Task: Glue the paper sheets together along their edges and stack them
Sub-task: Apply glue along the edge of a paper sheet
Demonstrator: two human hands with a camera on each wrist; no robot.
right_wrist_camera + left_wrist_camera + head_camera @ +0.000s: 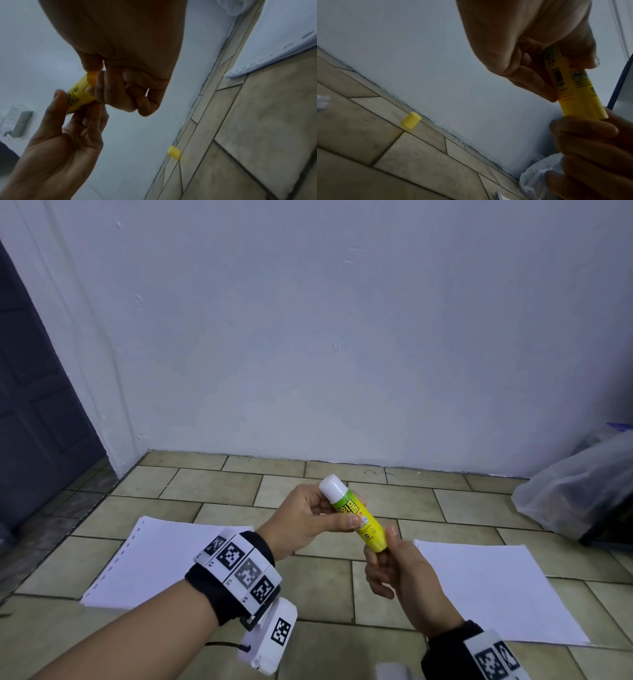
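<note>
A yellow-green glue stick (pixel 356 513) is held tilted above the tiled floor, its white glue end up and uncapped. My left hand (pixel 337 517) grips the tube's upper half between thumb and fingers. My right hand (pixel 382 546) pinches the yellow bottom end. The left wrist view shows the tube (pixel 578 94) between both hands. The right wrist view shows its base (pixel 80 93) in my fingertips. A stack of white paper (pixel 154 563) with a punched edge lies on the left. A second white sheet (pixel 496 587) lies on the right. The yellow cap (pixel 411 122) (pixel 174 153) lies on the floor by the wall.
A pale wall (pixel 342 337) rises close behind the tiled floor (pixel 325 583). A dark door (pixel 34 405) stands at the far left. A clear plastic bag (pixel 582 491) over a dark object sits at the right. Bare tiles lie between the two paper piles.
</note>
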